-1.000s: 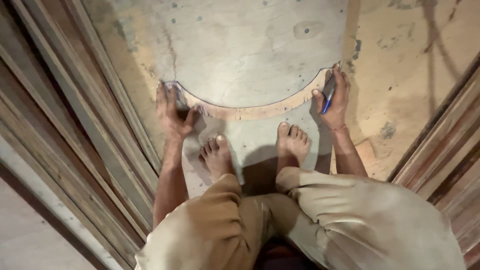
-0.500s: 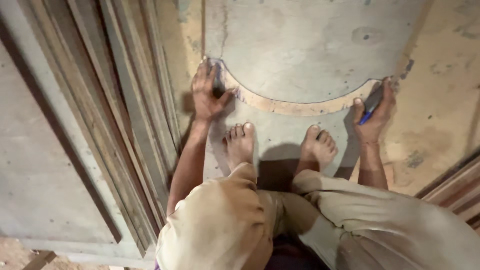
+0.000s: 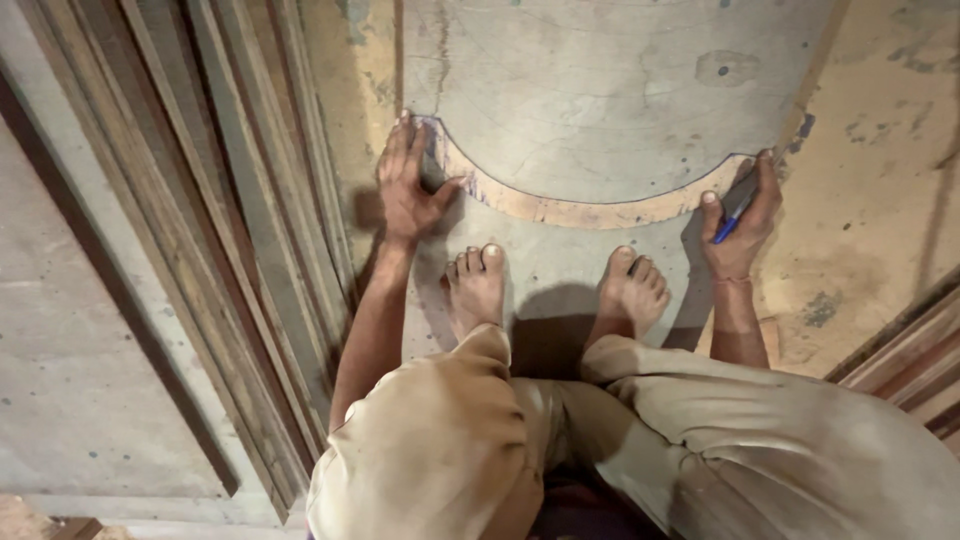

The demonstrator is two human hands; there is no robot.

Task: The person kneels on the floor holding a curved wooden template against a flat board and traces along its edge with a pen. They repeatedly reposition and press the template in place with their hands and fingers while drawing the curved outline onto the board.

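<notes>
I squat on a grey board (image 3: 600,90) with both bare feet on it. A thin curved strip of pale wood (image 3: 570,208) lies on the board in front of my toes, arcing from left to right. My left hand (image 3: 408,185) presses flat on the strip's left end, fingers spread. My right hand (image 3: 742,220) rests at the strip's right end and grips a blue pen (image 3: 728,226), its tip near the strip.
Long wooden mouldings (image 3: 220,230) lie stacked along the left of the board. More wooden lengths (image 3: 905,360) lie at the lower right. Tan plywood (image 3: 880,150) shows to the right of the grey board.
The view has shifted so hands and strip sit further right and higher. Both hands stay at the strip's ends, the pen still in my right hand.
</notes>
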